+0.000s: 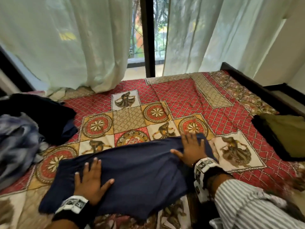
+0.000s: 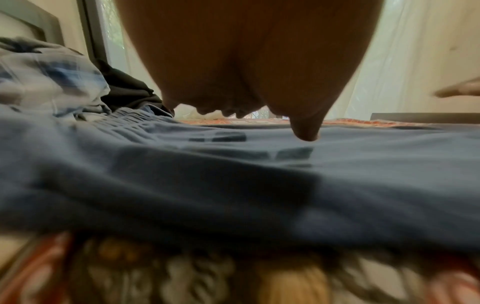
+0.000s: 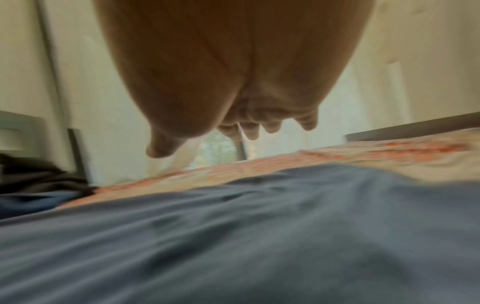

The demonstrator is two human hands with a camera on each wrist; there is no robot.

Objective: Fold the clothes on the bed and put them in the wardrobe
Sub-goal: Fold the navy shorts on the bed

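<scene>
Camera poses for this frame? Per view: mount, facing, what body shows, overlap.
Head: worn on the head, looks forward and down at the bed; left hand and right hand lie flat on the navy garment.
Left wrist: looks along the left hand low over the garment, toward the curtains.
Right wrist: looks along the right hand, same direction.
Shared: all three show the navy garment, bedspread and curtains.

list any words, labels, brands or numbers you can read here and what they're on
None can be read.
Wristbands on the left hand and right hand: black and white marker patterns, no letters legible.
Navy garment: no label or print in view.
Bedspread: figures and flower motifs only, no text.
</scene>
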